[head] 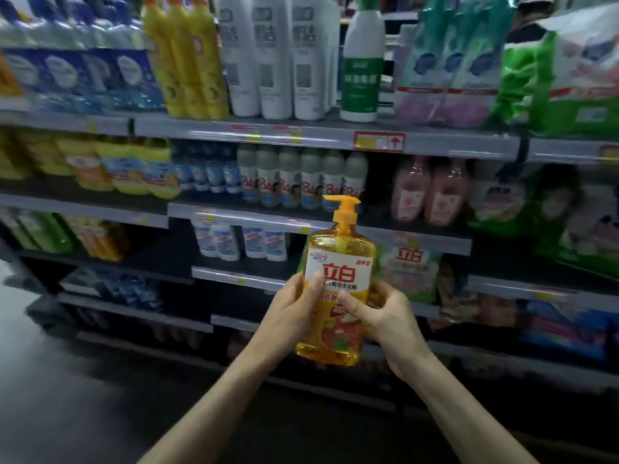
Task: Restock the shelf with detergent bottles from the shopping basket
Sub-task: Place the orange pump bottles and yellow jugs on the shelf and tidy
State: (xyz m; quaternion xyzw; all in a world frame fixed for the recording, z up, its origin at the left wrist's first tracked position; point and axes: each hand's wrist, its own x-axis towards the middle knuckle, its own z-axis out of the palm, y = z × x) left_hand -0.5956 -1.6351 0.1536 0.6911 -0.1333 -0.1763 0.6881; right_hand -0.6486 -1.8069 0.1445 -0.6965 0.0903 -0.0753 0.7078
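Observation:
An orange pump-top detergent bottle (340,262) with a white and red label is held upright in front of the shelves. My left hand (288,309) grips its left side with the thumb across the label. My right hand (382,316) grips its right side, thumb on the lower label. The bottle hangs at the height of the third shelf (234,274), in front of a dark gap between white bottles (241,242) and a green bag (412,272). The shopping basket is not in view.
The shelving unit carries yellow bottles (187,58), white bottles (271,58) and a green-labelled bottle (361,61) on top, pale bottles (301,179) and pink ones (428,192) below. Bagged goods (569,75) fill the right side. Dark floor lies lower left.

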